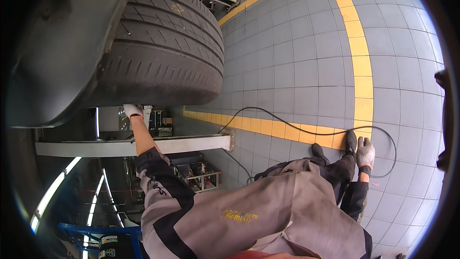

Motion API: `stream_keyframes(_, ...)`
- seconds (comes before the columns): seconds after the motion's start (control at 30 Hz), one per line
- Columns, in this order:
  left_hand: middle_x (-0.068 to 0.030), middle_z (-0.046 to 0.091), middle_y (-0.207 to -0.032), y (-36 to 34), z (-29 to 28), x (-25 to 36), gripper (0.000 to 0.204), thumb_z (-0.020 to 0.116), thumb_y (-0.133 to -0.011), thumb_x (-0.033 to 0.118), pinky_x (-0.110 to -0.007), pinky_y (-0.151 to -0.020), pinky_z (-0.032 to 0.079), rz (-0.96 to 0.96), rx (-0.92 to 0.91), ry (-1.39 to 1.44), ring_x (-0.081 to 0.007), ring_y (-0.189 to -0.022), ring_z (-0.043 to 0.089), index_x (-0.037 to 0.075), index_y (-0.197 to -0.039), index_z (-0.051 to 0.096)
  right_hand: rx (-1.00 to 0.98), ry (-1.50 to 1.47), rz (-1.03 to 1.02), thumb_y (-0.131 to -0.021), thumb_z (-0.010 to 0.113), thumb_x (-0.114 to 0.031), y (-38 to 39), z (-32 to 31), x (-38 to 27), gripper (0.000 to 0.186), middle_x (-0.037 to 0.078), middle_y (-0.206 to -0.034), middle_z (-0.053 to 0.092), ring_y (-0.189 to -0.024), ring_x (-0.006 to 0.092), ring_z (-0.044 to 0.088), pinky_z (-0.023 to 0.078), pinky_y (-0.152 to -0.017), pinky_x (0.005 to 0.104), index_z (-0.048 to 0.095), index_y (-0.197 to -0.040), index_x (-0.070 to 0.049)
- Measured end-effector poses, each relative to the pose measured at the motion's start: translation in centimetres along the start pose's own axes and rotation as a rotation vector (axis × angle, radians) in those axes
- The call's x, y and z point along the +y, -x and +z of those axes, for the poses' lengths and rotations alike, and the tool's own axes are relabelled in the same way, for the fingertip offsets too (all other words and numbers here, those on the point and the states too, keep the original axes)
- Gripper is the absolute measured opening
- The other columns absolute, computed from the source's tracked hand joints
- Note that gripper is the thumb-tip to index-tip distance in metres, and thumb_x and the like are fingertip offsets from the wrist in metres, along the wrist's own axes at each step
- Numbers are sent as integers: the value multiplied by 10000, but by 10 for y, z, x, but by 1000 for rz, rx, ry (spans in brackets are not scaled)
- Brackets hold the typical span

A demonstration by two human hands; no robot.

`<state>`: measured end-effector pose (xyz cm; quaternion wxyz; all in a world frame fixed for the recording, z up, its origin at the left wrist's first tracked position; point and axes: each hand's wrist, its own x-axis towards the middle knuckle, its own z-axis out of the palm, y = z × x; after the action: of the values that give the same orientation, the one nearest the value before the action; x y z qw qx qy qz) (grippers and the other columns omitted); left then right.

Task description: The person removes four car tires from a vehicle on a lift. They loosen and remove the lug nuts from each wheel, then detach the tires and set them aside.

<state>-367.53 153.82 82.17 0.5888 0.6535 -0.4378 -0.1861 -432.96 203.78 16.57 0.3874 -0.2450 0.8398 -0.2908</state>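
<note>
A big black tyre [163, 48] with worn tread hangs under a dark grey fender [52, 43] at the upper left. My left hand [132, 110], in a pale knit glove with a red cuff, reaches up to the tyre's lower edge. Its fingers are hidden there, so I cannot tell whether they grip. Far to the right and low, my right hand [365, 154], gloved the same way, has its fingers curled in. What they hold, if anything, does not show. A thin black hose [282, 121] loops across the floor and round beside that hand, its end out of sight near my wrist.
A white lift beam [110, 147] crosses below the tyre, its end near my left arm. Grey floor tiles [297, 43] carry a yellow tile border [359, 62]. Shelving with parts [196, 175] and a blue rack [79, 230] stand at the lower left.
</note>
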Motion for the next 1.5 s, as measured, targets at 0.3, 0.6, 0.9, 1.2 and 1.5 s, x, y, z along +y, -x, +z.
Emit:
stream_keyframes(0.3,-81,824,-1080,-25,-3,-6,240,732,-1086,282,-400,-647,593,35,268,147,-244,-789,757,90,-1227,765,-16,-13,13,-1151,565,-427,-11,-1,14,502,361,-1212,754,-1159,566,713,578,-977,612,760,-1264,22)
stream_keyframes(0.6,-90,823,-988,-46,-20,-11,211,729,-1075,271,-407,-566,533,20,43,178,-237,-747,748,74,-1115,792,-15,-8,26,-1151,566,-416,-13,-6,12,490,353,-1204,758,-1154,562,716,580,-971,611,762,-1252,21)
stream_keyframes(0.9,-230,849,-1204,-54,-35,-22,545,702,-1061,436,-487,-936,588,578,411,-730,-371,-1058,800,-67,-1235,818,-22,-3,11,-1155,560,-433,-18,-2,-3,514,345,-1213,761,-1168,556,713,573,-985,592,764,-1266,24)
stream_keyframes(1.2,-204,838,-998,-33,-27,-12,519,698,-1088,424,-480,-804,591,603,310,-540,-347,-861,775,-81,-1130,810,-38,-14,45,-1152,562,-439,-11,-10,-9,522,341,-1223,763,-1180,551,714,571,-991,584,766,-1274,25)
stream_keyframes(1.5,-118,700,-745,15,-24,14,634,591,-1159,547,-399,-578,535,198,144,-354,-244,-612,680,-40,-974,742,5,-1,1,-1144,562,-452,-9,-15,-22,525,344,-1205,764,-1151,550,725,575,-983,589,774,-1244,18)
